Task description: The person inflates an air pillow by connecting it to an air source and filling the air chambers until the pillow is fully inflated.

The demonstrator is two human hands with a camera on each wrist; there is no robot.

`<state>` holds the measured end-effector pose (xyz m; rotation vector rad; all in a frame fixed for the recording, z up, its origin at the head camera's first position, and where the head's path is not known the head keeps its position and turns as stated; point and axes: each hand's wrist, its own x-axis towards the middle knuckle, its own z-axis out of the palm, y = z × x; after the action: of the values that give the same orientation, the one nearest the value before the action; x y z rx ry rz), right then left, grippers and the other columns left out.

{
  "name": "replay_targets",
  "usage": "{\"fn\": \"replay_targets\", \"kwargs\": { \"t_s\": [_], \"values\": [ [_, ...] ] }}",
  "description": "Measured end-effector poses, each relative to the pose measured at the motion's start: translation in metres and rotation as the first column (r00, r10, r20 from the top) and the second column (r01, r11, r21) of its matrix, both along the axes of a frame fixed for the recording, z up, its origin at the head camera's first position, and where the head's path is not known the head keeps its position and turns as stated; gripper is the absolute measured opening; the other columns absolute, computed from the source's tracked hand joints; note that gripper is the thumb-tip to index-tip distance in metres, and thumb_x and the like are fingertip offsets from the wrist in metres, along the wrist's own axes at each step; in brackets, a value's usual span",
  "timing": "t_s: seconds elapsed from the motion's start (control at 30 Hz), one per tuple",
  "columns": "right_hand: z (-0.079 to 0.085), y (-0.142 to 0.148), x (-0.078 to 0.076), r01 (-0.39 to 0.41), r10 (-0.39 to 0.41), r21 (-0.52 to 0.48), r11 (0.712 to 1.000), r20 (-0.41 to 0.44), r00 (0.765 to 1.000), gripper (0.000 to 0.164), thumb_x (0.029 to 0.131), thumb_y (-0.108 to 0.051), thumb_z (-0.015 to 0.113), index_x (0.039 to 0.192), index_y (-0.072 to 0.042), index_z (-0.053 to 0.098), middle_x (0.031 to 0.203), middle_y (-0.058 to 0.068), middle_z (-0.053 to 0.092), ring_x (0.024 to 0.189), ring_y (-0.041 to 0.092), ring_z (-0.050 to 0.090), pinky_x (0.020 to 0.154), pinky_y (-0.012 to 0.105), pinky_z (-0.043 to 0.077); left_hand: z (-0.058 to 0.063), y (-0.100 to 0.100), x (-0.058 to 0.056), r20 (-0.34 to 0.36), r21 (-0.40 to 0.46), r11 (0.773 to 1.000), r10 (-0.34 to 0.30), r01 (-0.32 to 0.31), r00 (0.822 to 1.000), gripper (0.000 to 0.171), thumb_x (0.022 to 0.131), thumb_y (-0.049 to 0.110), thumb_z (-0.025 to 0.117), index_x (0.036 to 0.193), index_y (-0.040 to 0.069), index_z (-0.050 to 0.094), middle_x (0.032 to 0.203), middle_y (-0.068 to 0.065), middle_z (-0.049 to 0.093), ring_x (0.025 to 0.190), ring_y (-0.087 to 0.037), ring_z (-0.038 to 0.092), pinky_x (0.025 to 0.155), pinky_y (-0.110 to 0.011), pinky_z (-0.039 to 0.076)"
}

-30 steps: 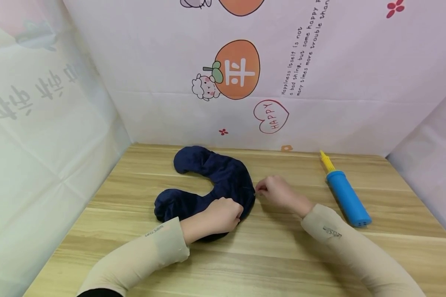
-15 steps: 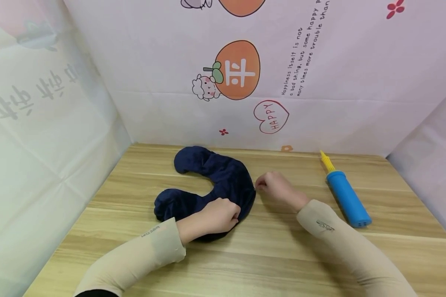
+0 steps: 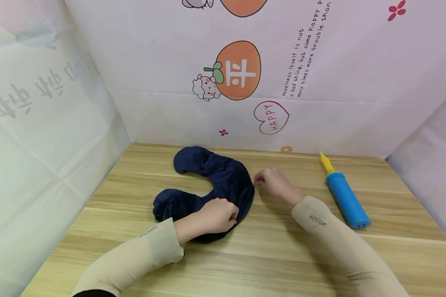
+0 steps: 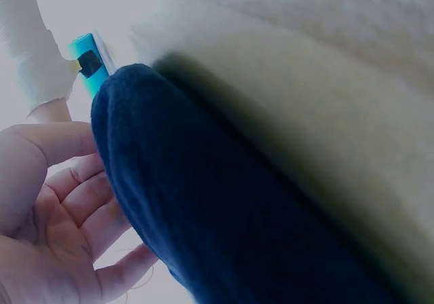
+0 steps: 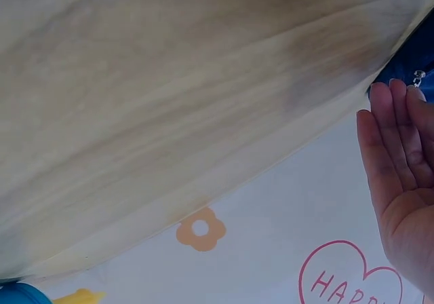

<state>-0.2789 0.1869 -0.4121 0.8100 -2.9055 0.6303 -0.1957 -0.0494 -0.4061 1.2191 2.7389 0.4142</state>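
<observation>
A navy U-shaped neck pillow [image 3: 228,175] lies on the wooden table, its opening facing left. My left hand [image 3: 218,215] grips its near outer edge; in the left wrist view the fingers and thumb of that hand [image 4: 57,216] meet the dark fabric. At the pillow's right-hand curve, my right hand [image 3: 274,181] pinches a small metal zipper pull [image 5: 419,77], which shows beside the fingertips in the right wrist view. The zipper's track is mostly hidden.
A blue hand pump [image 3: 347,200] with a yellow nozzle [image 3: 326,162] lies to the right of the right forearm. Behind the table [image 3: 267,255] hangs a printed white cloth [image 3: 163,82], with more white cloth at both sides.
My right hand has slid a little toward the table's far side along the pillow's outer curve, pinching the zipper pull. The left hand has shifted only slightly left.
</observation>
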Motion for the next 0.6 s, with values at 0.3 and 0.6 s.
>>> {"fn": "replay_targets", "kwargs": {
  "t_s": [0.3,0.6],
  "values": [
    [0.003,-0.002,-0.009,0.026,-0.026,0.002,1.000,0.012,1.000,0.016,0.095,0.006,0.065,0.086,-0.001,0.077,0.085,0.006,0.072,0.077,0.018,0.064,0.075,0.039,0.056,0.001,0.000,0.001,-0.019,0.005,1.000,-0.017,0.017,1.000,0.035,0.092,0.012,0.077,0.066,0.019,0.054,0.059,0.010,0.044,0.052,-0.006,0.043,0.051,-0.020,0.036],
    [0.007,-0.008,-0.020,0.041,-0.041,0.052,0.998,-0.002,0.999,0.014,0.096,0.004,0.065,0.093,0.001,0.078,0.094,0.012,0.075,0.089,0.026,0.070,0.081,0.042,0.057,0.002,0.000,0.002,-0.018,-0.002,1.000,-0.022,0.022,1.000,0.036,0.093,0.012,0.076,0.067,0.019,0.052,0.059,0.010,0.042,0.051,-0.006,0.040,0.052,-0.020,0.034]
  ]
}}
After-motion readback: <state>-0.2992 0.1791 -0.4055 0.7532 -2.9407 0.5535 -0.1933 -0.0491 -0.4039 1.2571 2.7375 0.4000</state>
